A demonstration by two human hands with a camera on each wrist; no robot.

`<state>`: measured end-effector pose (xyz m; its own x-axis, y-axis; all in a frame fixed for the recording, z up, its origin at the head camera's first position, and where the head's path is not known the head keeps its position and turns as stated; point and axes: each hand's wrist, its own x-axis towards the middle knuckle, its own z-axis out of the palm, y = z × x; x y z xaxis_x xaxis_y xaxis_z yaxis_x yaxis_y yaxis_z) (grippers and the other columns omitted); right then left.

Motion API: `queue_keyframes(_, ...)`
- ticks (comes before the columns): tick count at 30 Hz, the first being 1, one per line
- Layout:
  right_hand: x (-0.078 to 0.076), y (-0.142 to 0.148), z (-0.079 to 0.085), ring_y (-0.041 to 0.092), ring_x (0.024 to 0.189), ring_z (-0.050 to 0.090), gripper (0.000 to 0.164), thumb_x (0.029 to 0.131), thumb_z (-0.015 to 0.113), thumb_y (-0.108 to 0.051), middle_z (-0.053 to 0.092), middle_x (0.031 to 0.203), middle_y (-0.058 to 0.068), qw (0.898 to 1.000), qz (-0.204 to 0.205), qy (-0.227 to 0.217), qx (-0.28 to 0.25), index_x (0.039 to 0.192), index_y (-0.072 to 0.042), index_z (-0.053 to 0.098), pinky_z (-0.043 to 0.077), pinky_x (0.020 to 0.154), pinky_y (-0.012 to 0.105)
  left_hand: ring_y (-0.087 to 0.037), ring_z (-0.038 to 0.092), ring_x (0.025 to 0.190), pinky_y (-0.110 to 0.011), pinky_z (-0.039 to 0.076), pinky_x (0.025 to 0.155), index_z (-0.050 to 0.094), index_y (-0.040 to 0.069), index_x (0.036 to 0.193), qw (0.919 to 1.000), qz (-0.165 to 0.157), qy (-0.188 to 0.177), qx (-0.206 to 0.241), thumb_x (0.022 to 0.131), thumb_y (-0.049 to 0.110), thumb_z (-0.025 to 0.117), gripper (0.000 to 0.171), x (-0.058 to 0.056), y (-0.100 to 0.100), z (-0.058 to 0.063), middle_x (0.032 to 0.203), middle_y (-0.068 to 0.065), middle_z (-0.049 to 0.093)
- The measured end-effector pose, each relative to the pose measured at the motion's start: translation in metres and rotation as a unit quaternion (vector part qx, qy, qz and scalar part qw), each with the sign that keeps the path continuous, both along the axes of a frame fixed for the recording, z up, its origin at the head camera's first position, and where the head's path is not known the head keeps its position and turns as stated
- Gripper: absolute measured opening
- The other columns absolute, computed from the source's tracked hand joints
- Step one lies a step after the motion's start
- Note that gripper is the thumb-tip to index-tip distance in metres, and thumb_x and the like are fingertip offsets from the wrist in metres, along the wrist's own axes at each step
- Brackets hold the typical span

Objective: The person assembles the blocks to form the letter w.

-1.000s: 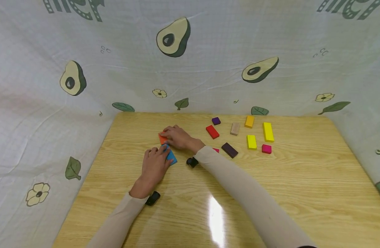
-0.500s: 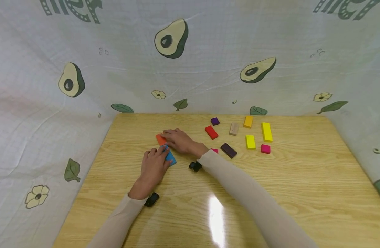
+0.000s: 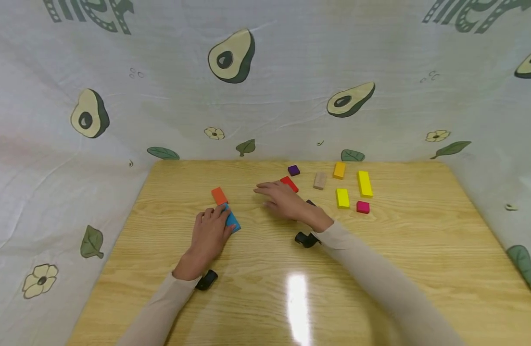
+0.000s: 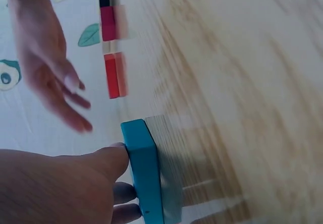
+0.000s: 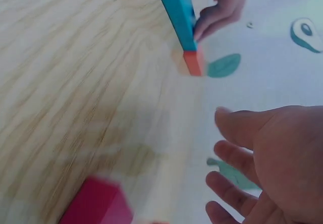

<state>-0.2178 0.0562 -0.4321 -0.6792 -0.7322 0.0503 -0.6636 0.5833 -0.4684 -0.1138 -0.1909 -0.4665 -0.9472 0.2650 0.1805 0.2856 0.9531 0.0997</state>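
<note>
On the left of the wooden table my left hand (image 3: 208, 235) grips a flat blue block (image 3: 233, 221), thumb at its near end and fingers along its far part. An orange block (image 3: 219, 195) lies at the blue block's far end, the two meeting end to end in the right wrist view. My right hand (image 3: 287, 201) hovers to the right of both, fingers extended and holding nothing. It overlaps part of a red block (image 3: 290, 183) and hides most of a dark brown block (image 3: 310, 203). In the right wrist view a magenta block (image 5: 98, 204) shows below that hand.
Several loose blocks lie toward the back right: a purple one (image 3: 293, 170), a plain wood one (image 3: 320, 180), an orange-yellow one (image 3: 339, 170), two yellow ones and a magenta cube (image 3: 362, 207). A printed cloth (image 3: 283, 96) hangs along the table's back edge.
My right hand has let go of the orange block and moved right, its fingers straightening. The orange block now lies uncovered. My left hand stays on the blue block.
</note>
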Motion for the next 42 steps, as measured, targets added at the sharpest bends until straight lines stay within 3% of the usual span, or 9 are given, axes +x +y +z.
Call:
queue_keyframes(6,0.013,0.029,-0.001,0.042,0.145,0.047,0.049,0.103,0.070,-0.009,0.054,0.156,0.021,0.999,-0.031,0.018,-0.001,0.149,0.000,0.058,0.038,0.116,0.064,-0.043,0.057,0.121,-0.058,0.047,0.101,0.068,-0.002,0.133,0.9989,-0.018,0.035,0.026,0.097,0.026,0.079,0.047,0.000,-0.002,0.000,0.142,-0.022,0.059)
queue_keyframes(13,0.032,0.049,-0.009,0.042,0.133,0.055,0.054,0.097,0.079,-0.014,0.058,0.151,0.020,0.993,-0.101,0.058,-0.003,0.146,-0.001,0.062,0.045,0.106,0.060,-0.048,0.052,0.130,-0.064,0.043,0.109,0.061,-0.002,0.143,0.9978,0.013,-0.019,0.062,0.101,0.027,0.074,0.052,-0.009,-0.006,0.006,0.148,-0.024,0.054)
queue_keyframes(19,0.044,0.057,-0.015,0.040,0.130,0.057,0.056,0.092,0.085,-0.019,0.064,0.144,0.018,0.988,-0.137,0.077,0.011,0.142,-0.001,0.066,0.045,0.108,0.058,-0.051,0.046,0.138,-0.066,0.037,0.114,0.054,-0.004,0.150,0.9945,0.036,-0.059,0.078,0.105,0.030,0.068,0.059,-0.020,-0.012,0.008,0.156,-0.027,0.048)
queue_keyframes(29,0.057,0.064,-0.027,0.039,0.125,0.057,0.044,0.093,0.084,-0.018,0.069,0.132,0.015,0.984,-0.145,0.099,0.012,0.132,-0.001,0.072,0.044,0.109,0.058,-0.049,0.041,0.145,-0.064,0.033,0.118,0.046,-0.007,0.156,0.9925,0.049,-0.098,0.054,0.107,0.036,0.063,0.067,-0.027,-0.017,0.003,0.164,-0.026,0.040)
queue_keyframes(42,0.057,0.060,-0.033,0.036,0.118,0.059,0.038,0.089,0.089,-0.018,0.073,0.120,0.012,0.976,-0.163,0.142,0.026,0.122,-0.003,0.078,0.045,0.107,0.054,-0.049,0.045,0.141,-0.065,0.034,0.116,0.049,-0.004,0.155,0.9933,0.057,-0.090,0.043,0.107,0.039,0.064,0.066,-0.026,-0.015,0.001,0.163,-0.024,0.043)
